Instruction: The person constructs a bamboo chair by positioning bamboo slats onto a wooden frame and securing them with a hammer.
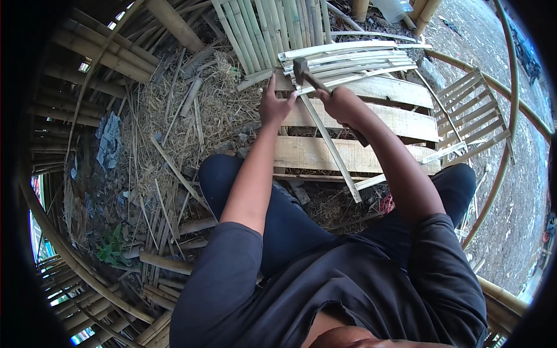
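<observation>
My right hand is closed round the handle of a hammer, whose head hangs just above the joined ends of some bamboo strips. Close to the hammer head, my left hand grips a bamboo strip end, thumb on one side and fingers on the other; the fingertips are partly hidden. A long bamboo strip slants from beside my left thumb down toward my knees. Beyond the hammer lie several split bamboo strips, side by side. Beneath is a low platform of pale wooden planks.
A panel of upright green bamboo slats stands at the far side. To the right is a slatted bamboo frame on grey ground. Straw and bamboo scraps cover the left, with a blue-grey cloth. Curved bamboo poles ring the spot.
</observation>
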`<state>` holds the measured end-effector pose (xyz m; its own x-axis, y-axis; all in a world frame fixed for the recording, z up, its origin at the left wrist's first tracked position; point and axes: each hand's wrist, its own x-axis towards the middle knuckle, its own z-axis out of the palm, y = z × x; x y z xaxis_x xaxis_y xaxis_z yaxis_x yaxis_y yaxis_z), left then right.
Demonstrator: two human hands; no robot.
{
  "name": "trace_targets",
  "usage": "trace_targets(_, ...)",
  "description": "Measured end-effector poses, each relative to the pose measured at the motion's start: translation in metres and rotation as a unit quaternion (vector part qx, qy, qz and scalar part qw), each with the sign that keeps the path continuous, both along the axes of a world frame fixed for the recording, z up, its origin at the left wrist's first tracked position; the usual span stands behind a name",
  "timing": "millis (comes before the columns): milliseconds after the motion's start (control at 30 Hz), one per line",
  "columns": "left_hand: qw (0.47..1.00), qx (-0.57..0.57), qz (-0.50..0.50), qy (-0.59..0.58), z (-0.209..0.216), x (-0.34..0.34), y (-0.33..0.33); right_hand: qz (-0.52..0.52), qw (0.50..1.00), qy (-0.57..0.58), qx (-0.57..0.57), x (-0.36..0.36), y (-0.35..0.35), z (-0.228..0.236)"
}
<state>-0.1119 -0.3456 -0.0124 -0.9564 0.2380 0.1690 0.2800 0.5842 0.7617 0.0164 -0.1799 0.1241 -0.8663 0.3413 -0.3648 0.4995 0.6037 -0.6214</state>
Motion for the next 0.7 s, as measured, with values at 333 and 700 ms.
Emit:
trace_targets(333,0.976,-0.055,-0.026,0.209,0.021,0.063,0.019,-0.033,0.996,0.072,-0.043,0.021,-0.011,-0.042)
trace_targets(700,0.961,-0.242,-0.032,0.129,0.004,0.159,0.05,0.003,0.997,0.075,-0.02,0.023,0.012,-0.04)
